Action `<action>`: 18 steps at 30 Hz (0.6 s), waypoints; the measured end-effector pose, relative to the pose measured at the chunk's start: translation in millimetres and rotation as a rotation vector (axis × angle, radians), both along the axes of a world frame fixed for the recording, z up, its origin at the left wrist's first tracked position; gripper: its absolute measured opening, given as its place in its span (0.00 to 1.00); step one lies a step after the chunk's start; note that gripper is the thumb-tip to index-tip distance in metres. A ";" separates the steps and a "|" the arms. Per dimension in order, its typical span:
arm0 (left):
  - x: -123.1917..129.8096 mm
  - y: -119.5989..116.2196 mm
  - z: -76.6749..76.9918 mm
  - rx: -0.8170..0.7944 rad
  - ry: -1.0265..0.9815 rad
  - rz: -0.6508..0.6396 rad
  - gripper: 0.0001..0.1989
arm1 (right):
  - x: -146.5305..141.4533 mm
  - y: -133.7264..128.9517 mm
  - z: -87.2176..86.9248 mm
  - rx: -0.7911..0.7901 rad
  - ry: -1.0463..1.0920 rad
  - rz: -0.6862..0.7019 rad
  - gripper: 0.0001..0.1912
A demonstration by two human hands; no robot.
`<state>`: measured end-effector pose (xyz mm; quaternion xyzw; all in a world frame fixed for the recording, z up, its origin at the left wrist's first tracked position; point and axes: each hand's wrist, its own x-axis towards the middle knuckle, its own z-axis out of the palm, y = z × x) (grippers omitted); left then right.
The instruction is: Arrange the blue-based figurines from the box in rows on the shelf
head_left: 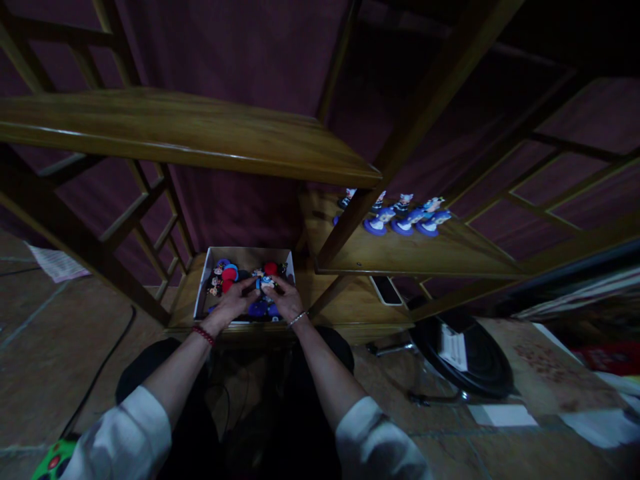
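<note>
A white-rimmed cardboard box (201,293) stands on the low wooden shelf in front of me, with several small colourful toy figurines in it. My left hand (236,301) reaches over its front edge, fingers bent toward the middle. From the other side comes my right hand (287,299), its fingertips meeting the left ones around a small blue and white figurine (268,282). Both hands appear to pinch it; the exact finger contact is dim. Red round pieces (229,275) and dark figurines (215,285) lie left of the hands, purple-blue pieces (259,308) below them.
Several figurines on purple bases (376,225) stand on the higher right shelf (400,257). A wooden shelf board (190,133) overhangs the box, and an upright post (345,233) rises to its right. A phone (386,291) lies on the low shelf; a black stool (465,353) stands right.
</note>
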<state>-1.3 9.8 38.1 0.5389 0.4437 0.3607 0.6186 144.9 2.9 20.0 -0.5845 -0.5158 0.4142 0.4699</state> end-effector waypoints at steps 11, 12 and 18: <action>2.0 -3.3 7.7 -0.042 -0.046 0.020 0.26 | 1.8 1.1 -3.3 0.021 0.049 0.072 0.18; 2.0 -3.7 8.3 -0.055 -0.054 0.026 0.26 | 2.0 1.0 -2.6 0.028 0.053 0.083 0.18; 0.6 -2.6 2.0 -0.091 -0.128 0.025 0.27 | 1.9 -2.1 8.1 0.054 0.035 0.116 0.18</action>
